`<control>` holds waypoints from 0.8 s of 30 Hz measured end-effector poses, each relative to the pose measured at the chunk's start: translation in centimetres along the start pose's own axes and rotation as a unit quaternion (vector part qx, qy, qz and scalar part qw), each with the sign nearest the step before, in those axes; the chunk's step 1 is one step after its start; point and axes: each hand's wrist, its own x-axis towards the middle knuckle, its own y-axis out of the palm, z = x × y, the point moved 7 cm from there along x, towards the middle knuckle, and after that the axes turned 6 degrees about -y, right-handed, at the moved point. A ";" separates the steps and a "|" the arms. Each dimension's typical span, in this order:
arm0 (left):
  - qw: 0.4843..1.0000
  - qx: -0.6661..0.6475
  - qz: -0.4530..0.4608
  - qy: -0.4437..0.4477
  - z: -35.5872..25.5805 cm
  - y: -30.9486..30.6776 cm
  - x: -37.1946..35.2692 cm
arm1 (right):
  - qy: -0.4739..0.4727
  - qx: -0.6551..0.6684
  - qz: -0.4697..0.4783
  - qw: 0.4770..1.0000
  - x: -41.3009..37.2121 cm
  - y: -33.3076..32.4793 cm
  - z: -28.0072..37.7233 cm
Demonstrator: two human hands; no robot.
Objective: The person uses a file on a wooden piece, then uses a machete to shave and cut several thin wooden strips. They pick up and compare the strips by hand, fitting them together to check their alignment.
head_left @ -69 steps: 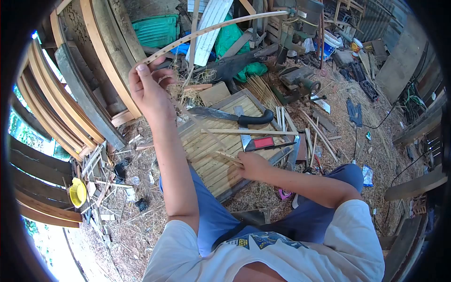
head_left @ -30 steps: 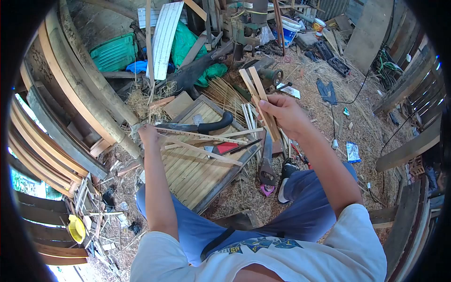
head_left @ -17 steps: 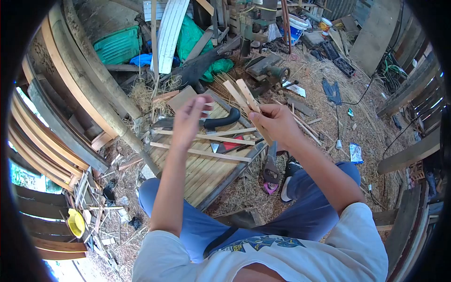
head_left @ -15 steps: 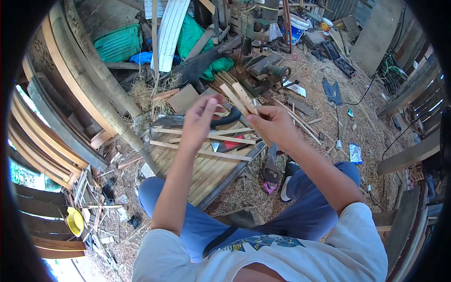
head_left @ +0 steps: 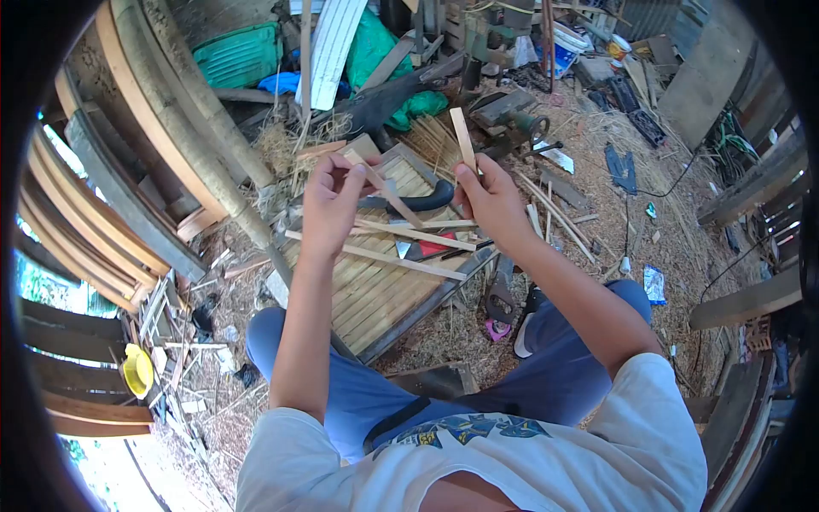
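1. Now the left hand [head_left: 328, 205] and the right hand [head_left: 495, 205] are each holding one wooden strip; the pair is no longer sitting together in the right hand.
2. The left thumb and fingers are pinching the upper end of a slim wooden strip [head_left: 391, 198], which is slanting down toward the person's right, above the slatted panel [head_left: 375, 307].
3. The right thumb and fingers are closing on the lower part of a short wooden strip [head_left: 463, 136], and its free end is pointing up and away from the person.
4. The two held strips are staying apart, so each hand is probably controlling its own piece, leaving either one free to be turned or moved separately.
5. Beneath the hands, several loose strips [head_left: 405, 264] are lying across the panel, some of them crossing. A black-handled knife [head_left: 426, 202] is resting beyond them, its blade partly hidden.
6. A red-and-silver tool [head_left: 433, 243] is showing between the loose strips, and a handsaw [head_left: 500, 303] is lying just beside the panel's right edge.
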 end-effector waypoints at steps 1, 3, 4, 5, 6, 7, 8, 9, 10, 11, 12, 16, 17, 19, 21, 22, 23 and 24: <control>0.999 0.028 -0.010 0.010 -0.6 -1.2 -0.6 | 0.024 0.046 0.019 0.998 0.1 0.6 -0.4; 0.996 0.079 -0.033 0.010 -1.4 -3.3 -2.5 | 0.080 0.137 0.060 0.985 -0.1 2.5 -1.4; 0.994 0.102 -0.045 -0.001 -1.6 -4.3 -3.7 | 0.081 0.146 0.085 0.982 -0.4 3.9 -2.0; 0.990 0.126 -0.056 -0.013 -1.7 -5.3 -4.8 | 0.076 0.133 0.107 0.982 -1.0 5.2 -2.5; 0.986 0.147 -0.075 -0.026 -1.4 -6.4 -6.2 | 0.071 0.121 0.128 0.982 -2.0 6.7 -2.7; 0.982 0.160 -0.094 -0.032 -1.7 -7.4 -7.7 | 0.065 0.109 0.150 0.980 -2.9 8.2 -3.0; 0.978 0.174 -0.113 -0.038 -2.1 -8.0 -9.3 | 0.035 0.100 0.182 0.978 -3.5 9.7 -3.7; 0.973 0.186 -0.131 -0.043 -2.2 -8.9 -10.7 | 0.041 0.089 0.207 0.973 -4.7 11.0 -4.3; 0.965 0.213 -0.144 -0.046 -1.7 -10.1 -11.9 | 0.047 0.078 0.230 0.969 -6.0 12.2 -4.7; 0.958 0.236 -0.158 -0.024 -1.2 -11.4 -13.0 | 0.052 0.067 0.252 0.964 -7.1 13.3 -5.2; 0.951 0.259 -0.172 -0.003 -0.9 -12.3 -13.9 | 0.044 0.040 0.279 0.959 -7.6 14.4 -6.1; 0.941 0.279 -0.187 0.052 -0.5 -13.9 -15.8 | -0.002 -0.002 0.329 0.944 -10.3 16.8 -7.0; 0.941 0.276 -0.183 0.063 -0.8 -14.0 -15.6 | 0.023 0.001 0.328 0.944 -10.7 17.1 -7.0; 0.934 0.318 -0.146 0.066 -1.4 -13.6 -15.1 | 0.071 0.007 0.319 0.945 -11.4 17.4 -7.1; 0.927 0.343 -0.123 0.084 -1.7 -13.6 -14.7 | -0.003 -0.050 0.325 0.944 -12.0 17.3 -6.8; 0.925 0.347 -0.120 0.099 -1.8 -13.9 -14.5 | -0.040 -0.079 0.327 0.941 -12.3 17.2 -6.6; 0.922 0.351 -0.117 0.113 -1.8 -14.1 -14.3 | -0.053 -0.085 0.326 0.940 -12.6 17.1 -6.6; 0.926 0.337 -0.120 0.120 -1.6 -14.5 -14.2 | -0.066 -0.091 0.324 0.939 -12.9 16.9 -6.6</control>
